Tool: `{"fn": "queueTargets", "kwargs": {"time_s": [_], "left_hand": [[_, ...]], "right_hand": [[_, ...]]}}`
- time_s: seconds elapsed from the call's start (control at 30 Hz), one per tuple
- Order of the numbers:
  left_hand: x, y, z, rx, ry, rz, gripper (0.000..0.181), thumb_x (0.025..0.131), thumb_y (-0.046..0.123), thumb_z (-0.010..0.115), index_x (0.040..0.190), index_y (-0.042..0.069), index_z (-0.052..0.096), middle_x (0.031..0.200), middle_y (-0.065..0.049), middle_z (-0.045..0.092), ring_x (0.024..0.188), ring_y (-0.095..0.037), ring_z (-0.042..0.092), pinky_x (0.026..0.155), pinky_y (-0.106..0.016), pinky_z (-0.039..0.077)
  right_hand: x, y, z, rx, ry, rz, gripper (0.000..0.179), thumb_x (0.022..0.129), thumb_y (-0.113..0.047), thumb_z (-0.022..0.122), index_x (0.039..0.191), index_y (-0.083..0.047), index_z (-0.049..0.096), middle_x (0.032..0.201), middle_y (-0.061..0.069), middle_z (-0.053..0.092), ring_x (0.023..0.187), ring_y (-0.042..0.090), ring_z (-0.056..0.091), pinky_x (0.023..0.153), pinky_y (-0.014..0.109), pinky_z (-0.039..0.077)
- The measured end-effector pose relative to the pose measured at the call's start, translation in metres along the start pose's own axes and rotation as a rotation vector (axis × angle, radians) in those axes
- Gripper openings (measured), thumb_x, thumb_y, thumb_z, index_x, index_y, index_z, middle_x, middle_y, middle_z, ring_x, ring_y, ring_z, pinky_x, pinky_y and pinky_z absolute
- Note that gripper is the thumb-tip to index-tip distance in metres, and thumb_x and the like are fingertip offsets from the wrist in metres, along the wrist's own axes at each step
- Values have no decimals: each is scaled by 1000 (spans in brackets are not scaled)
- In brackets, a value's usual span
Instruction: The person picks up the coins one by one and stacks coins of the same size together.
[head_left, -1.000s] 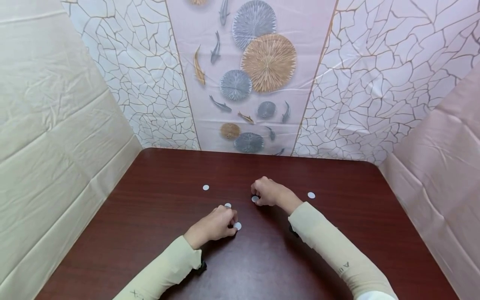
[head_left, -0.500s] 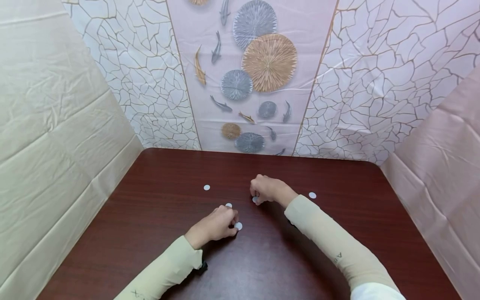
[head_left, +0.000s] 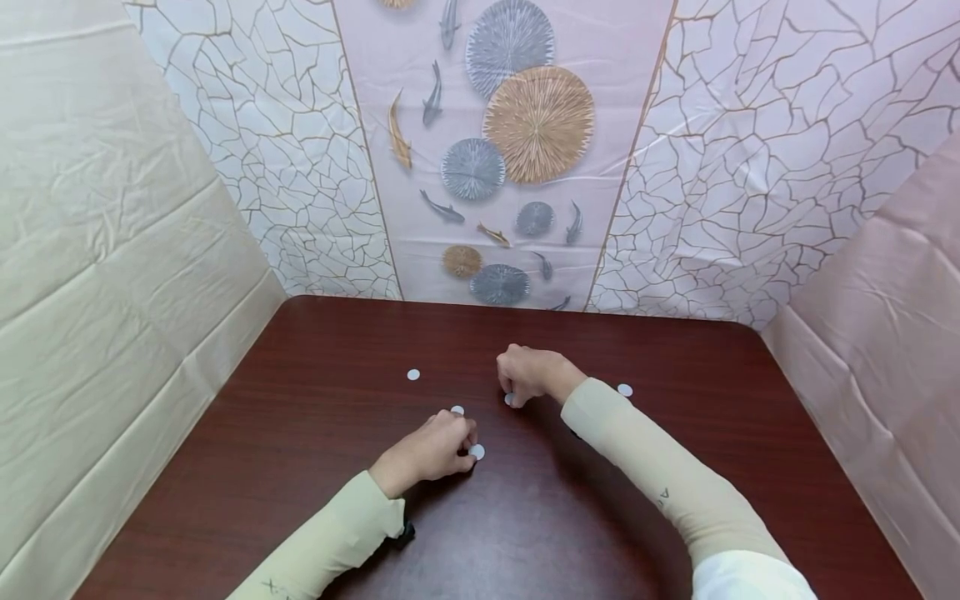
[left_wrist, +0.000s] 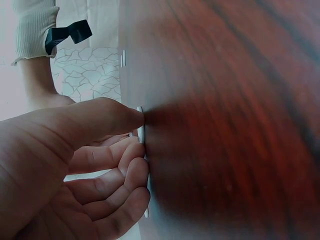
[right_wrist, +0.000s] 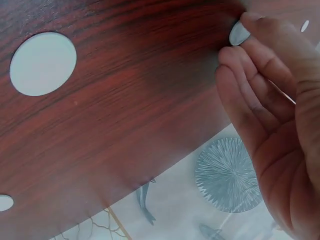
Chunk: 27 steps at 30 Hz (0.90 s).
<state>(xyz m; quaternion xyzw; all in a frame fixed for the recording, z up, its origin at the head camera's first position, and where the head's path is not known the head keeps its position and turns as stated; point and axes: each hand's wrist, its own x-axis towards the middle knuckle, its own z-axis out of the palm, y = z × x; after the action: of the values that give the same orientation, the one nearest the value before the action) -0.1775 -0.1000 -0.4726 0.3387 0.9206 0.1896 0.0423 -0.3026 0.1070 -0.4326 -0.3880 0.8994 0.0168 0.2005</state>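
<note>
Both hands are at flat white discs on a dark red-brown table. My left hand (head_left: pixel 431 446) holds a disc (head_left: pixel 477 452) by its edge between thumb and fingers, low at the tabletop. In the left wrist view the disc (left_wrist: pixel 141 127) stands edge-on at the thumb tip. Farther back, my right hand (head_left: pixel 528 372) pinches another disc (head_left: pixel 509 400), partly hidden by its fingers. The right wrist view shows this disc (right_wrist: pixel 239 33) between thumb and index finger, at the wood. A further disc (head_left: pixel 457 410) lies just behind the left hand's knuckles, partly covered.
One disc (head_left: pixel 413 375) lies at the back left of the table (head_left: pixel 337 350), another disc (head_left: pixel 625 390) beside the right sleeve. A large-looking disc (right_wrist: pixel 43 64) and a smaller-looking disc (right_wrist: pixel 6 202) show in the right wrist view. Patterned cloth (head_left: pixel 495 150) hangs behind the table.
The right hand has shifted slightly left and its forearm has swung left, with the fingers covering more of their disc. The left hand stays in place.
</note>
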Motion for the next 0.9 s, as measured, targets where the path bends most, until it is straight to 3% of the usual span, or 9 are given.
{"fn": "queueTargets", "kwargs": {"time_s": [0.23, 0.4, 0.6, 0.9], "left_hand": [[0, 1, -2, 1, -6, -2, 12, 88, 12, 81, 89, 8, 69, 75, 4, 66, 63, -2, 50, 62, -19, 45], [-1, 1, -1, -15, -27, -13, 11, 90, 12, 79, 91, 7, 70, 76, 1, 68, 61, -2, 50, 61, -19, 45], [-1, 1, -1, -17, -27, -3, 11, 89, 11, 80, 89, 6, 69, 75, -1, 69, 61, -2, 50, 61, -19, 45], [-1, 0, -1, -20, -25, -11, 12, 88, 11, 80, 89, 7, 69, 74, -1, 69, 60, -2, 48, 60, -19, 44]], "right_hand": [[0, 3, 8, 20, 49, -9, 19, 79, -22, 87, 72, -19, 69, 73, -5, 66, 62, 9, 56, 58, 26, 45], [0, 6, 19, 41, 82, -5, 25, 77, -26, 86, 74, -21, 62, 69, -6, 60, 61, 8, 54, 59, 24, 44], [-2, 11, 29, 84, 169, -70, 21, 73, -22, 84, 75, -19, 63, 67, -10, 61, 59, 4, 54, 58, 21, 44], [-5, 9, 27, 98, 225, -122, 20, 71, -22, 82, 81, -19, 65, 74, -10, 63, 65, 2, 56, 61, 22, 48]]}}
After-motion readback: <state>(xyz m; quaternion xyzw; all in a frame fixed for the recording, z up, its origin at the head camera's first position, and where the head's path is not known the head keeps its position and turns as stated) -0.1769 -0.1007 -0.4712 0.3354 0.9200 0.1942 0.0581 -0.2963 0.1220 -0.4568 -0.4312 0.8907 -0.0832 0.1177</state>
